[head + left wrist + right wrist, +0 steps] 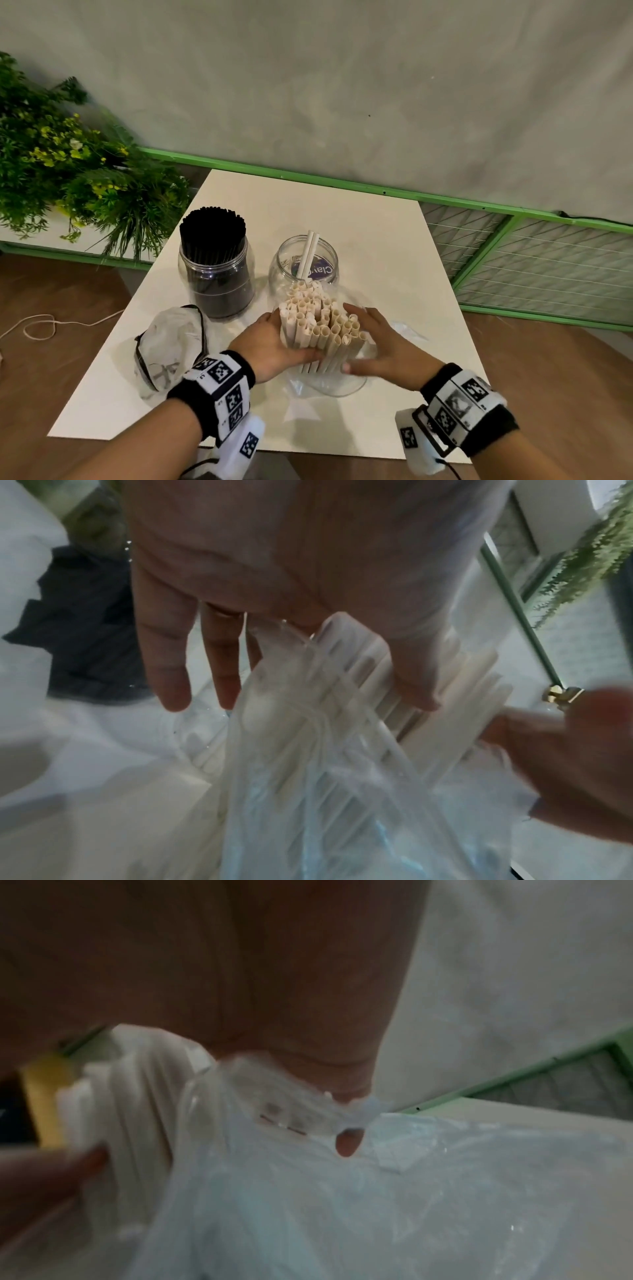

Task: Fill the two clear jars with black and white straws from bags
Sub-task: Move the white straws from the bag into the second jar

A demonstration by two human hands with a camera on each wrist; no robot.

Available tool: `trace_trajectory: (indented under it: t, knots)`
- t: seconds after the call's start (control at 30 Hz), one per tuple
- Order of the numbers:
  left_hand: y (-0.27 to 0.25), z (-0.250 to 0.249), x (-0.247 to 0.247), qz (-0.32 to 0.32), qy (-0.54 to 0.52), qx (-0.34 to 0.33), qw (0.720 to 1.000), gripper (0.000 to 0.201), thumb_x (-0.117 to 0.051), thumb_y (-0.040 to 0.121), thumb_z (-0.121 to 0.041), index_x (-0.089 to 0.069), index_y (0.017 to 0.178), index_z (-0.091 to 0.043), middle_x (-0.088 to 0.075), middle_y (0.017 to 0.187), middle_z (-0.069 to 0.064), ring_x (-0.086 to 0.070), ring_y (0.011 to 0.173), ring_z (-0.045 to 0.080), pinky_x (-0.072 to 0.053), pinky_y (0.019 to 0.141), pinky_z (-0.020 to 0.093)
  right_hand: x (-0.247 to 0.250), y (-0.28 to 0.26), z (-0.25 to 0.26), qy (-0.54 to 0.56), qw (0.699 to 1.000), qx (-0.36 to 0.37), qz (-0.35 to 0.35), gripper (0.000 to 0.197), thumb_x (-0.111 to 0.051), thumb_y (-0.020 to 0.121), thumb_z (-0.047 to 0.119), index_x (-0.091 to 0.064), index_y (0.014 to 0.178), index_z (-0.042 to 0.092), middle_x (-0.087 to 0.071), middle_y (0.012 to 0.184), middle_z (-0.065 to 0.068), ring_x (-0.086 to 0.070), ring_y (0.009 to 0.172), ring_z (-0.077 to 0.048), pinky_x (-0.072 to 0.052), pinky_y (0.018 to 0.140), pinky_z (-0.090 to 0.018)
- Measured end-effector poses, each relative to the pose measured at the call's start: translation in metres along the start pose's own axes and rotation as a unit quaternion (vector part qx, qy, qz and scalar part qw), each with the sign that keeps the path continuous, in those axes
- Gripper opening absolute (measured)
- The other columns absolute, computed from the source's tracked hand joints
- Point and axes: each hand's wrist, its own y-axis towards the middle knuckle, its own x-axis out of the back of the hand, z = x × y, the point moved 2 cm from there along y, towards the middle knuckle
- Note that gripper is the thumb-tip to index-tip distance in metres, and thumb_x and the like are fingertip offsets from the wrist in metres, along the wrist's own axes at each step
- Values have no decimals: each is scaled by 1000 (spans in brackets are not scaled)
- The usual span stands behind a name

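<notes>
bundle of white straws point(317, 327) upright above the tabletop point(383, 246), half out of a clear plastic bag point(329, 380), squeezed between both hands. left hand point(274, 346) against the bundle's left side, fingers point(167, 653) straight and slightly spread, thumb across the front. right hand point(383, 346) flat on the right side, fingers together. just behind, clear jar point(305, 263) with two white straws; left of it, jar of black straws point(215, 263). crumpled empty bag point(171, 346) at near left.
</notes>
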Motion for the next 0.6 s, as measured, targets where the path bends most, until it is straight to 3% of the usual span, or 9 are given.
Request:
trace_trajectory:
  t: [0.07, 0.1, 0.2, 0.3, 0.4, 0.47, 0.5, 0.6]
  knots:
    - [-2, -1, 2, 18, -43, 6, 999, 56, -74, 59, -67, -54, 104, -40, -59, 97, -22, -56, 92, 0, -42, 79, 15, -13, 10, -17, -109, 994, 16, -19, 118, -77, 52, 68, -20, 149, 35, -29, 136, 13, -30, 129, -1, -29, 112, -26]
    - [-1, 1, 1, 29, -53, 12, 998, 57, -72, 58, -70, -57, 104, -40, -61, 97, -24, -56, 94, -2, -42, 81, 14, -20, 15, -25, -150, 988, 11, -32, 116, -79, 50, 66, -24, 148, 34, -30, 131, 13, -34, 125, -6, -35, 109, -31]
    - [8, 14, -6, 56, -37, 35, 997, 91, -58, 45, -92, -59, 117, -36, -65, 109, -21, -58, 101, 0, -46, 94, 26, -36, 24, -41, -198, 978, -30, -64, 104, -84, 57, 51, -33, 144, 26, -32, 127, 7, -41, 119, -16, -43, 101, -35]
    - [11, 18, -7, 64, -26, 43, 997, 90, -50, 46, -96, -63, 111, -34, -67, 103, -16, -60, 95, 3, -48, 91, 30, -43, 29, -49, -187, 976, -41, -104, 85, -80, 65, 45, -42, 138, 25, -45, 127, 3, -47, 117, -19, -44, 97, -33]
    - [1, 9, -7, 64, -79, 18, 995, 70, -56, 60, -84, -64, 110, -35, -66, 104, -20, -60, 101, 3, -45, 90, 22, -45, 34, -45, -209, 970, -46, -116, 66, -72, 74, 48, -48, 131, 24, -57, 120, 3, -54, 110, -20, -45, 88, -31]
    - [-3, 3, -7, 59, -132, 13, 989, 52, -59, 69, -72, -58, 110, -40, -61, 106, -24, -57, 107, 3, -44, 85, 18, -41, 36, -37, -205, 967, -45, -146, 52, -71, 78, 45, -53, 120, 20, -61, 107, 2, -57, 96, -20, -43, 75, -29]
    - [-4, 2, -6, 49, -158, 16, 986, 49, -60, 69, -71, -55, 108, -43, -60, 105, -25, -57, 106, 3, -48, 83, 21, -37, 35, -32, -200, 965, -39, -167, 45, -71, 79, 44, -54, 113, 18, -61, 99, 2, -55, 87, -19, -39, 69, -29]
    - [-1, 5, -1, 35, -235, 40, 971, 73, -59, 54, -82, -53, 114, -42, -60, 115, -19, -58, 106, 7, -58, 76, 35, -34, 30, -26, -195, 955, -22, -222, 34, -69, 83, 41, -54, 101, 16, -55, 82, 4, -49, 73, -19, -36, 62, -30]
